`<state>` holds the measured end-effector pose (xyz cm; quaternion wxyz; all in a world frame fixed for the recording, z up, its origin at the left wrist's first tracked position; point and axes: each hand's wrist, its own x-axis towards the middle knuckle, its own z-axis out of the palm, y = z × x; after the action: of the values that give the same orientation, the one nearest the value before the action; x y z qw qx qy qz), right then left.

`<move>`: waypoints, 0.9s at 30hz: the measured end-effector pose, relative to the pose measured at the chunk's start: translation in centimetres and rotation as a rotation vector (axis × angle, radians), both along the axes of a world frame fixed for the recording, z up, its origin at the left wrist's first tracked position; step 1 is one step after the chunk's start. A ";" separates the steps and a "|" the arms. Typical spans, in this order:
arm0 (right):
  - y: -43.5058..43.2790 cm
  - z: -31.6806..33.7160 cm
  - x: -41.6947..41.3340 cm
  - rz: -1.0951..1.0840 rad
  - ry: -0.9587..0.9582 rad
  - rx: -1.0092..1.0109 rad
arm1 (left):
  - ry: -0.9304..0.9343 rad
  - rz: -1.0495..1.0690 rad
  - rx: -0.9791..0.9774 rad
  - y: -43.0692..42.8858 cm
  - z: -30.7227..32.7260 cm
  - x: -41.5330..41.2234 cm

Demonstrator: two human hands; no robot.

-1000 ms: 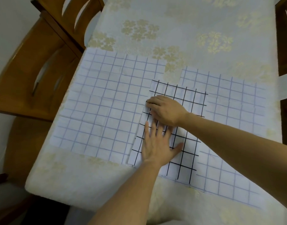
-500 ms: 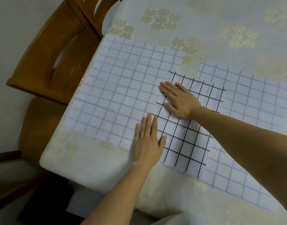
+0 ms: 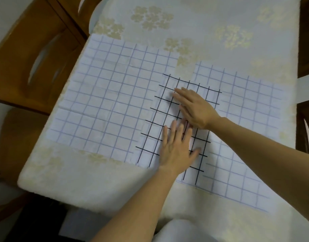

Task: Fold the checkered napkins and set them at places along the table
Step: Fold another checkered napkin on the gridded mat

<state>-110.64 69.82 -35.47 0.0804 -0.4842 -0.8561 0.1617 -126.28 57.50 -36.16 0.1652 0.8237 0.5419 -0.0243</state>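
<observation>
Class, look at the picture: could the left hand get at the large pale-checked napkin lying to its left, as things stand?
Probably yes. The left hand lies flat on the black-checked napkin, and the pale-checked napkin lies spread right beside it on the table, with nothing between them.

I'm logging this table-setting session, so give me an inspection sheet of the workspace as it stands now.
Surface: table under a pale floral cloth.
Job's things: black-checked napkin, folded narrow, lying over two light-checked napkins spread flat, left napkin and right napkin.
Clutter: nothing seen.
Grippers: left hand and right hand, both flat, palms down on the black-checked napkin.
Cables: nothing seen.
Surroundings: wooden chair at the left; dark chair at the right.
</observation>
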 end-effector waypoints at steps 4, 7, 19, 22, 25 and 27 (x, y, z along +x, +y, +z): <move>-0.1 -1.0 3.7 -0.022 -0.251 -0.096 | 0.100 -0.063 -0.003 -0.3 -0.9 -0.4; 1.5 -0.8 4.6 -0.124 -0.327 -0.129 | 0.109 -0.058 -0.011 -0.3 -0.7 -0.1; -8.3 4.1 5.6 -1.108 0.186 -0.265 | -0.079 0.007 -0.062 0.0 0.0 -0.1; -12.0 4.2 4.6 -1.143 0.223 -0.491 | -0.513 0.293 -0.152 0.7 1.0 0.3; -13.9 4.3 2.7 -1.098 0.329 -0.563 | -0.607 0.249 0.002 2.2 2.6 1.5; -14.5 4.0 1.8 -1.094 0.361 -0.582 | -0.426 -0.127 0.046 4.3 3.7 3.3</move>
<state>-108.85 55.35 -31.48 0.1595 -0.8179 -0.3796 0.4020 -122.97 61.77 -32.42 0.2552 0.8462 0.4423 0.1521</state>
